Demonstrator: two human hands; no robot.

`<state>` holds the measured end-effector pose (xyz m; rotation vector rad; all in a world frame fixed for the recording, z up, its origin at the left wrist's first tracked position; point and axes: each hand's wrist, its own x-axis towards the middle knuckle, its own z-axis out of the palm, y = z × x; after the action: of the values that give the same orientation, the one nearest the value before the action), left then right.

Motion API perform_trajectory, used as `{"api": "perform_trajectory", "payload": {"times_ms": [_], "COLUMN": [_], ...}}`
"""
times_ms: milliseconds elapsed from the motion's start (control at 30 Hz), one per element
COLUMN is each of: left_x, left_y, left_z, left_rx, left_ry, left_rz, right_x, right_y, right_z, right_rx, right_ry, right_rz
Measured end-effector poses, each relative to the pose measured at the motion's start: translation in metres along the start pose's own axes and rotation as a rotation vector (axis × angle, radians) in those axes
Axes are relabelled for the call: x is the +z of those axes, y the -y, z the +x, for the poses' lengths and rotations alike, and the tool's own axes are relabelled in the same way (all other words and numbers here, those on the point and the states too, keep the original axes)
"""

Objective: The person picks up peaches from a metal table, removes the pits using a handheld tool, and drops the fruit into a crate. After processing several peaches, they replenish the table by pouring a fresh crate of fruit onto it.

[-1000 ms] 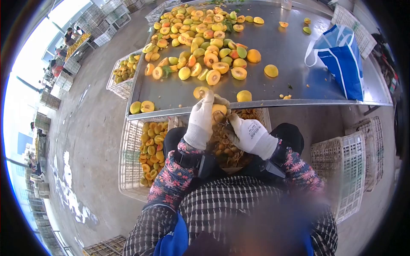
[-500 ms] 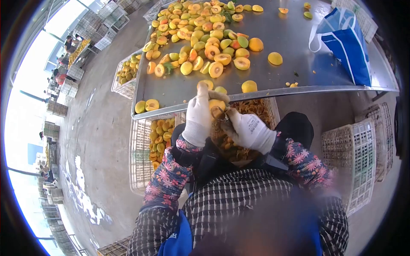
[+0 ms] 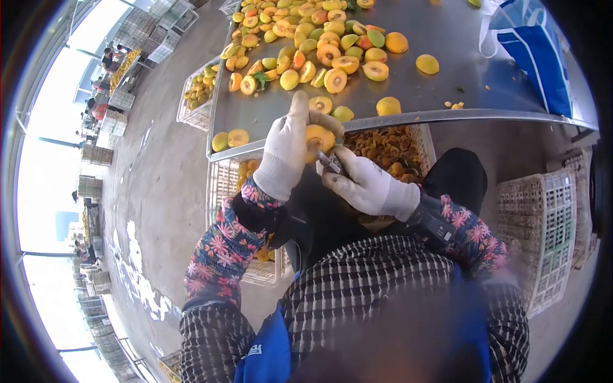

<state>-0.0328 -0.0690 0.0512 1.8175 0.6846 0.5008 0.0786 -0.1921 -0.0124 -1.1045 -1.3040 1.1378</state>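
Note:
My left hand (image 3: 286,150), in a white glove, holds a yellow peach half (image 3: 320,136) with its fingers around the far side. My gloved right hand (image 3: 371,186) is closed around a small pitting tool (image 3: 330,163), its metal end against the lower edge of that peach half. The tool's tip is hidden by the fruit. Just beyond, at the table edge, lie a cut peach half (image 3: 320,105), a greenish peach (image 3: 343,114) and a yellow one (image 3: 388,106). Below my hands, a crate holds brownish scraps (image 3: 387,150).
Many peach halves (image 3: 329,51) are heaped on the metal table (image 3: 440,89). A blue bag (image 3: 535,62) stands at its right. Crates (image 3: 536,223) sit at right; a fruit crate (image 3: 203,89) is at left. People (image 3: 102,108) work in the distance.
The camera view has shifted, so the table and fruit sit farther right and higher. The held peach half and tool have turned; the tool's metal loop, visible before, is now mostly hidden.

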Motion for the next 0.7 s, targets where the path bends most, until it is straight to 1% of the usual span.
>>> {"api": "perform_trajectory", "payload": {"times_ms": [33,67,100,167,233,367,433,500,533,600,667,700], "left_x": [-0.002,-0.002,-0.001,0.006,0.01,0.025,0.033,0.039,0.041,0.046,0.051,0.056], "left_y": [-0.001,-0.006,-0.011,-0.012,-0.007,0.008,0.017,0.023,0.026,0.036,0.039,0.045], "left_z": [-0.001,-0.002,-0.003,-0.007,-0.006,-0.004,-0.001,0.001,0.003,0.007,0.009,0.011], "left_rx": [0.019,-0.05,-0.116,0.006,-0.138,-0.266,-0.297,-0.335,-0.351,-0.307,-0.267,-0.227], "left_ry": [0.009,-0.001,-0.01,-0.082,-0.127,-0.262,-0.288,-0.222,-0.188,-0.117,-0.063,-0.088], "left_rz": [0.015,-0.069,-0.154,-0.243,-0.472,-0.705,-0.784,-0.746,-0.727,-0.608,-0.508,-0.426], "right_x": [0.004,0.008,0.01,0.009,0.01,0.005,0.0,-0.005,-0.006,-0.005,-0.011,-0.014], "right_y": [0.0,0.0,0.004,0.015,0.009,0.003,-0.004,-0.008,-0.005,0.005,-0.004,-0.008], "right_z": [-0.001,-0.001,-0.003,-0.005,-0.008,-0.015,-0.019,-0.023,-0.024,-0.027,-0.035,-0.04], "right_rx": [0.081,0.167,0.204,0.279,0.33,0.43,0.422,0.417,0.42,0.42,0.483,0.51], "right_ry": [0.03,0.046,0.066,0.104,0.122,0.149,0.133,0.129,0.048,-0.1,-0.076,-0.065], "right_rz": [0.164,0.326,0.451,0.693,0.874,1.18,1.139,1.088,0.864,0.415,0.554,0.626]}}
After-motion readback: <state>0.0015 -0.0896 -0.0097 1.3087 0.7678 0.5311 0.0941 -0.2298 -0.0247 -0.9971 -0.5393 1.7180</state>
